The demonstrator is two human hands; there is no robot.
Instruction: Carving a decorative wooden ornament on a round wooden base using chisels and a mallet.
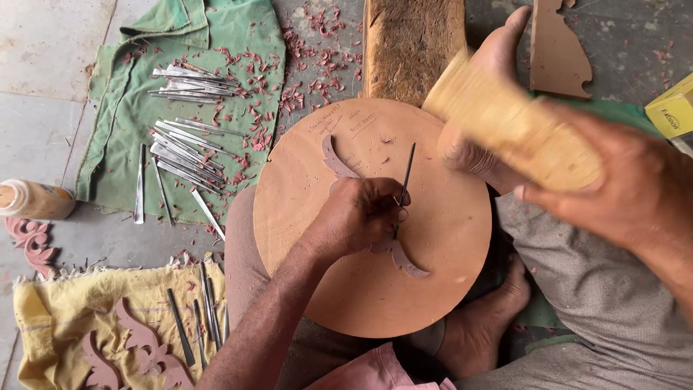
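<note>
From the head camera, a round reddish-brown wooden board (433,238) rests on the person's lap, bearing a thin curved crescent-shaped wooden piece (408,261) at its centre. The left hand (361,215) has its fingers closed around a slim dark metal chisel (406,175), upright on the piece. At two o'clock, the right hand (635,191) grips a blurred pale wooden mallet (516,126).

wooden mallet (516,130) blurred; bottle (32,200) cut off.
</note>
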